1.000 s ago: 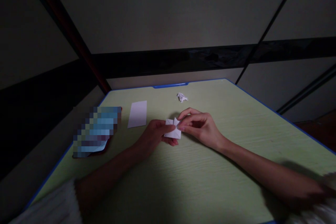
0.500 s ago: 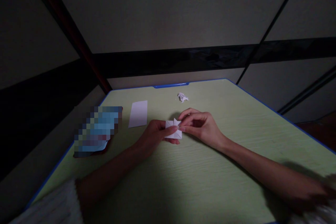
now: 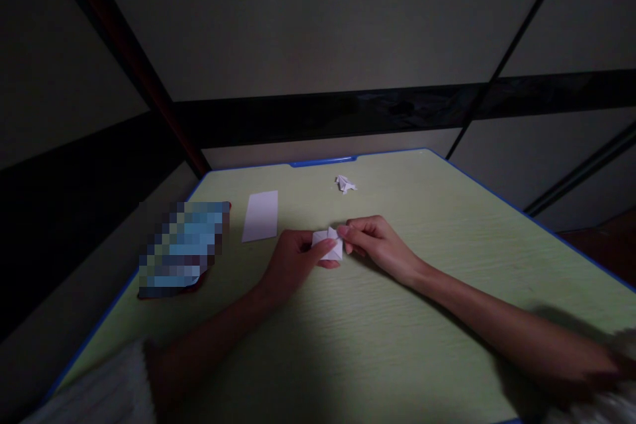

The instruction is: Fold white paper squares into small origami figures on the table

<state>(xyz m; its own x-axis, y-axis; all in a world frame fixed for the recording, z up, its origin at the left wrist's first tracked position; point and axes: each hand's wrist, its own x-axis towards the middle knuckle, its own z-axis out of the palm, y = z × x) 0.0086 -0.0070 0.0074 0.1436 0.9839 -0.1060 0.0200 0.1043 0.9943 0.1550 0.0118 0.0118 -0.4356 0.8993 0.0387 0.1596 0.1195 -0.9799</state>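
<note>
A small folded white paper (image 3: 334, 252) with crease lines and a raised pointed flap is held above the middle of the table. My left hand (image 3: 298, 258) grips it from the left, thumb lying across the top and fingers underneath. At its upper right corner, my right hand (image 3: 377, 242) pinches the flap between thumb and forefinger, the other fingers curled in. Beyond the hands lies a little folded paper frog (image 3: 344, 184). To the left rests a flat white sheet of paper (image 3: 261, 216).
A blurred-out tablet or phone with a dark red edge (image 3: 186, 248) lies at the table's left side. The pale green table (image 3: 447, 232) has a blue rim and a blue handle strip (image 3: 322, 161) at the back. Behind it stand grey panels (image 3: 308, 26) with a dark band.
My right hand has closed into a tighter pinch at the paper's upper right corner, its fingers curling in. The left hand keeps its hold, and the paper has barely moved.
</note>
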